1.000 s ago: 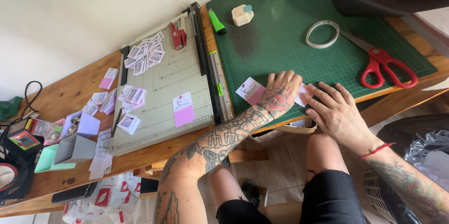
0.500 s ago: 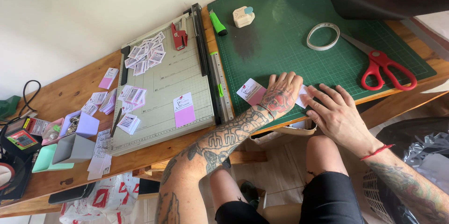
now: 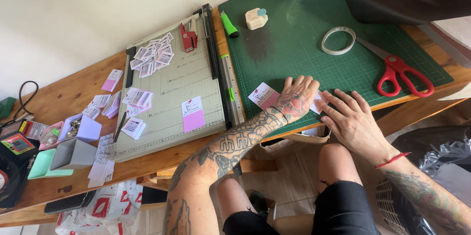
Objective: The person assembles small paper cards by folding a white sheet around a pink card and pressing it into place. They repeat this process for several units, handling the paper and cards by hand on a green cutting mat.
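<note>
On the green mat (image 3: 304, 34), at six o'clock by its near edge, the left hand (image 3: 297, 100) presses flat on a pink-and-white card (image 3: 262, 96); the right hand (image 3: 351, 119) pinches its three-o'clock end. Light, bendy paper, probably best held by the edges.

Dense dark tattoos cover both bare forearms, with a red-and-black design on the back of the left hand (image 3: 296, 101). A thin red cord circles the wrist of the right hand (image 3: 354, 123). Black shorts are worn.
</note>
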